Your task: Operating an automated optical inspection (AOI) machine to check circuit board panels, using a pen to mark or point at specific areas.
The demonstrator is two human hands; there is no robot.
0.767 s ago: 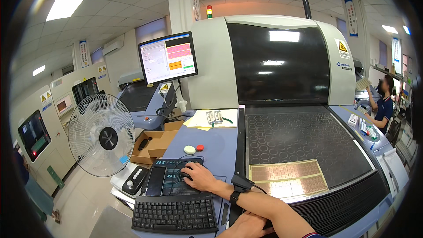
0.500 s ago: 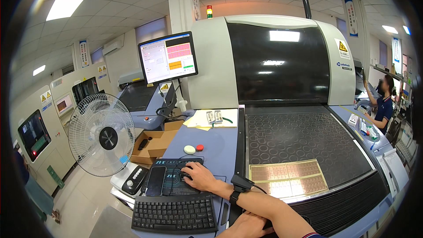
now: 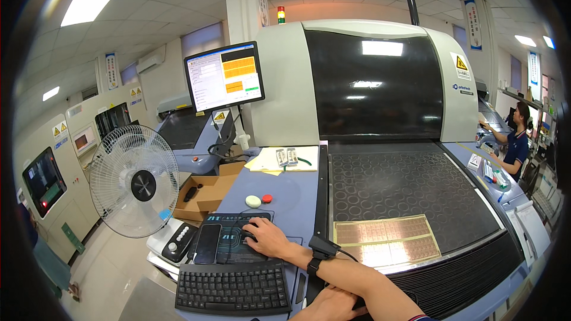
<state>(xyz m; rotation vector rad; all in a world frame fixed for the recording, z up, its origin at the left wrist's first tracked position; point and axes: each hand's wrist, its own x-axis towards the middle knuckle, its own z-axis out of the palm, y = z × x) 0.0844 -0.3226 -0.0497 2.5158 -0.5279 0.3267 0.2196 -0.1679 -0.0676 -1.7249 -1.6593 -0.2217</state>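
My right hand (image 3: 266, 238) is closed over a dark computer mouse (image 3: 244, 233), most of which it hides. The mouse is on a black mouse pad (image 3: 237, 252), beside a black phone (image 3: 207, 244). A strap with a small black device (image 3: 321, 248) is around my right wrist. Tucked under the right forearm at the lower edge is my left hand (image 3: 331, 304), its fingers largely hidden. Just left of it lies a black keyboard (image 3: 232, 287). Above the desk, a monitor (image 3: 223, 77) shows orange panels. A copper-coloured panel (image 3: 386, 239) lies flat on the machine's dark, circle-patterned bed (image 3: 392, 187).
A white fan (image 3: 134, 181) and an open cardboard box (image 3: 205, 193) stand at the left. Green and red buttons (image 3: 260, 200) sit beyond the mouse pad. The large machine's dark hood (image 3: 375, 83) rises behind the bed. A co-worker (image 3: 516, 142) is at the far right.
The monitor's large upper panel has turned from pink to orange. The co-worker's raised hand has come down. My hands hold about the same place, while the view has shifted slightly.
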